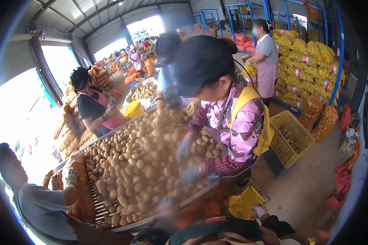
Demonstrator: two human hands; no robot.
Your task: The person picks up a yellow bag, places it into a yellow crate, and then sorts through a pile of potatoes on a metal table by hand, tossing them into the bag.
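Note:
Many potatoes (pixel 139 163) cover a long slatted sorting table (pixel 101 208). My left hand (pixel 166 207), smeared by motion, is at the table's near edge beside the potatoes. Down to the right is my right hand (pixel 259 211), gloved and close to a yellow bag (pixel 243 203) that hangs open beside the table. Its fingers are too small and blurred to tell whether they grip anything. Orange cloth or netting (pixel 198 210) lies between my two hands, in front of my body.
A person in a flowered top (pixel 245 118) leans over the table, gloved hands blurred above the potatoes. Another person (pixel 41 204) rests a gloved hand on a full mesh sack (pixel 79 192) at left. A yellow crate (pixel 290 139) with potatoes stands right, before stacked yellow sacks (pixel 302 69).

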